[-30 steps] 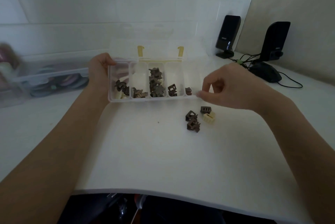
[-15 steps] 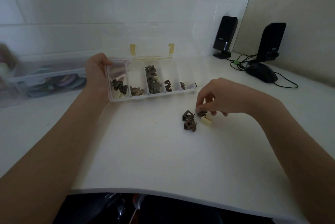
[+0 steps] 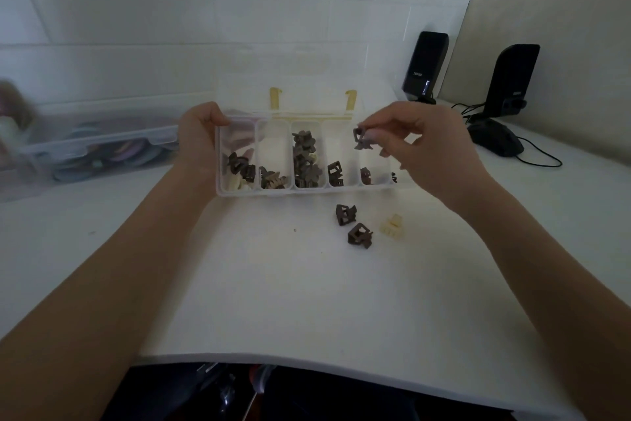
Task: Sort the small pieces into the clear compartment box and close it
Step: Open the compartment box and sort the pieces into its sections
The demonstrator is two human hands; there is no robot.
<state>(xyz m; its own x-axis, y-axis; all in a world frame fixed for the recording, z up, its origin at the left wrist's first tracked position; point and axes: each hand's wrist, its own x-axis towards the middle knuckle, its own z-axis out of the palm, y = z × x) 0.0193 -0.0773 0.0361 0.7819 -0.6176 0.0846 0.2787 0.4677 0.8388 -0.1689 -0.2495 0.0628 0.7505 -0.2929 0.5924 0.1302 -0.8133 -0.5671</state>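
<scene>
Along the back of my white worktop point(image 3: 273, 301) runs a white tiled wall point(image 3: 205, 11). At the back right corner stand two black speakers, one point(image 3: 425, 65) against the wall and the other point(image 3: 512, 79) further right. Just in front of them lies a black mouse point(image 3: 495, 139), its cable point(image 3: 539, 161) trailing toward the right edge. At the left edge sits a clear storage bin point(image 3: 95, 147) holding blurred coloured rings.
</scene>
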